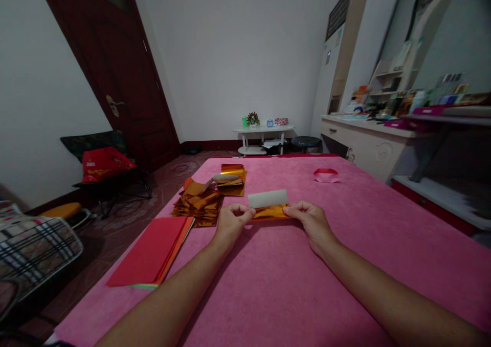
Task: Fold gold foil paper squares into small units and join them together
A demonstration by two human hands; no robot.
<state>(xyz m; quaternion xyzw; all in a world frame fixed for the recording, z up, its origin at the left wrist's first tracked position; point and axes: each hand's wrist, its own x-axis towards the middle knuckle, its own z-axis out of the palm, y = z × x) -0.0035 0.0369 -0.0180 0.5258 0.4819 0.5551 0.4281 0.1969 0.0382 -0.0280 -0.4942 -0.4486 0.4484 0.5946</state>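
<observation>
Between my hands is a partly folded sheet of gold foil paper [270, 212], held just above the pink cloth, with a pale whitish flap [267, 198] standing up along its far side. My left hand [233, 219] pinches the left end between thumb and fingers. At the right end, my right hand [309, 218] grips the paper the same way. To the left lies a pile of folded gold paper pieces [201, 203]. Behind that pile sits a smaller stack of gold foil sheets [232, 178].
A stack of coloured paper [153, 250], red on top, lies at the left table edge. A small pink and red folded paper ring [326, 175] stands at the far right of the pink cloth [345, 296]. Beyond are a dresser [368, 142] and a low white table [264, 129].
</observation>
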